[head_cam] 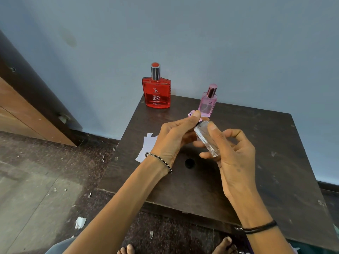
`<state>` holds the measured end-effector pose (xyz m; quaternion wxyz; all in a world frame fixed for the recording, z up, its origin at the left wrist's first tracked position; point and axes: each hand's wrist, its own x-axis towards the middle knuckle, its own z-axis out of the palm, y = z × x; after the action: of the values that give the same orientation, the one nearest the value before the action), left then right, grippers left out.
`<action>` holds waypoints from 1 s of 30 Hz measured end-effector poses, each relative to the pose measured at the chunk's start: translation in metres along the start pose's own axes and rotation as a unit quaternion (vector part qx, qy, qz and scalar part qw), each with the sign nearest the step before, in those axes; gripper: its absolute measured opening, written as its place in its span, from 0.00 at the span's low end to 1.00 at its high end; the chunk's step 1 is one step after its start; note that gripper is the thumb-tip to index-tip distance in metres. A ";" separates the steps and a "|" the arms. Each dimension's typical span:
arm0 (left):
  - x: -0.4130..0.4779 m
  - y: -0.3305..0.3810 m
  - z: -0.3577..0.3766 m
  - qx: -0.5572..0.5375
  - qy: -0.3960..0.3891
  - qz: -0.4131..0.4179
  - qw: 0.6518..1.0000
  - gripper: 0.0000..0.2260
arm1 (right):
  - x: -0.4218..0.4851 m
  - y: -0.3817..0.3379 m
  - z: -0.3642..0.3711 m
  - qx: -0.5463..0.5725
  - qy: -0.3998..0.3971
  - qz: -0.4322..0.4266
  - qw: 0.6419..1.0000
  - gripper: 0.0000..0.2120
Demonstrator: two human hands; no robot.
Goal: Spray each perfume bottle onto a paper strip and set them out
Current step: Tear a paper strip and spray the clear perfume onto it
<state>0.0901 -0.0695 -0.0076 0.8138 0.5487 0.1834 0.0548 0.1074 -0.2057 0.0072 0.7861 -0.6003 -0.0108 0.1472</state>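
Above the counter point(256, 162), the right hand point(236, 158) grips the clear glass bottle point(206, 139), likely slick and breakable, while the left hand point(174, 136) pinches its lilac cap point(191, 113)

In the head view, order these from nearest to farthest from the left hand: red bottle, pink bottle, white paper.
From the left hand:
1. white paper, partly under the hand, on its left.
2. pink bottle, just beyond the fingertips.
3. red bottle, at the table's far edge.
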 end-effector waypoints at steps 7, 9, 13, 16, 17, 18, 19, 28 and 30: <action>0.002 0.000 0.007 0.026 -0.004 0.006 1.000 0.17 | 0.006 -0.001 -0.005 0.040 -0.028 0.035 0.998 0.21; 0.003 -0.001 0.009 0.038 -0.008 0.008 0.999 0.17 | 0.008 0.000 -0.008 0.024 -0.033 0.027 0.999 0.22; 0.002 -0.003 0.010 0.060 -0.004 0.011 0.998 0.18 | 0.011 0.004 -0.014 -0.029 -0.043 0.005 0.999 0.19; 0.002 -0.002 0.013 0.064 0.036 0.005 0.997 0.22 | 0.012 0.004 -0.021 -0.031 -0.042 -0.013 0.999 0.15; 0.002 -0.002 0.014 0.060 0.048 -0.009 0.997 0.24 | 0.012 0.002 -0.024 -0.032 -0.040 -0.022 0.998 0.15; 0.003 -0.001 0.014 0.059 0.051 -0.022 0.997 0.25 | 0.012 0.001 -0.027 -0.033 -0.037 -0.032 0.998 0.15; 0.003 -0.001 0.013 0.060 0.049 -0.028 0.997 0.26 | 0.011 -0.001 -0.029 -0.034 -0.034 -0.040 0.998 0.16; -0.010 -0.005 0.012 0.051 0.002 0.006 0.999 0.11 | 0.018 -0.001 -0.053 -0.085 0.006 -0.075 0.994 0.13; -0.012 -0.008 0.012 0.068 -0.007 0.017 0.998 0.11 | 0.020 -0.002 -0.058 -0.089 0.002 -0.084 0.992 0.14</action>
<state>0.0820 -0.0865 -0.0077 0.7747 0.6063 0.1717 0.0525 0.1385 -0.2561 -0.0108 0.7391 -0.6651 -0.0733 0.0778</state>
